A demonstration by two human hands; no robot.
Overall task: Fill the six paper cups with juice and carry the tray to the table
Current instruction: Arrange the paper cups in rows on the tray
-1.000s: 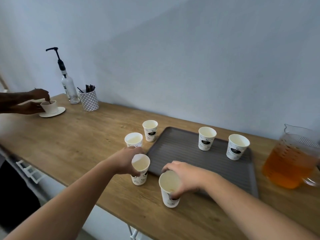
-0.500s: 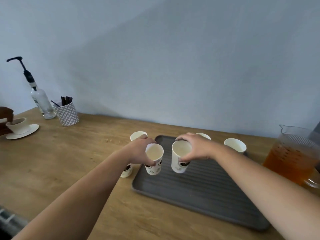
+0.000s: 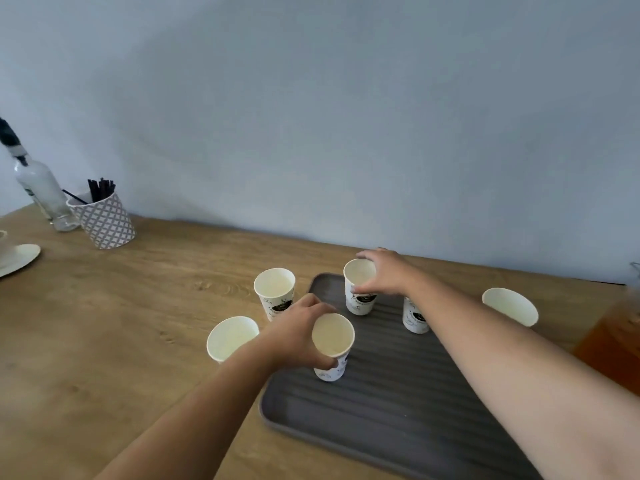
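Tray free nearside; cups crowd beyond.

A long light-brown wooden counter meets the wall. On it stand a dark grey ribbed tray, a far white paper cup and a near white paper cup just left of the tray, and a clear jug of orange juice at the right edge. Far left are a diamond-patterned pot of dark sticks, a clear glass pump bottle just beside it, and a cream saucer.

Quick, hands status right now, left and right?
Left hand: holding the near paper cup at the tray's left side.
Right hand: holding the far paper cup at the tray's back corner.
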